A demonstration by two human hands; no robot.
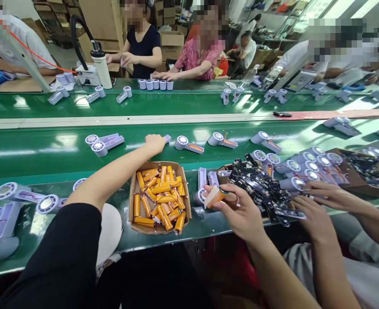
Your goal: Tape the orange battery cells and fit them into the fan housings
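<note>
My left hand (155, 144) reaches across to the green belt, closed around a lavender plastic piece; only its end (167, 138) shows past the fingers. My right hand (242, 212) pinches an orange cylindrical battery (220, 196) with a strip of white backing or tape on its end and a thin wire. Between my arms sits a cardboard box (130, 214) holding many orange batteries (165, 189). Beside my right hand, two lavender fan housings (202, 178) lie on the near bench. On the belt, a fan housing (189, 145) has an orange battery in its handle.
A box heaped with black circuit boards (254, 184) stands right of my hand. A co-worker's hands (318, 210) work over it, near many fan housings (308, 165). More housings (9, 227) lie at left. A white round object (110, 231) is by my left arm. Other people sit across the belt.
</note>
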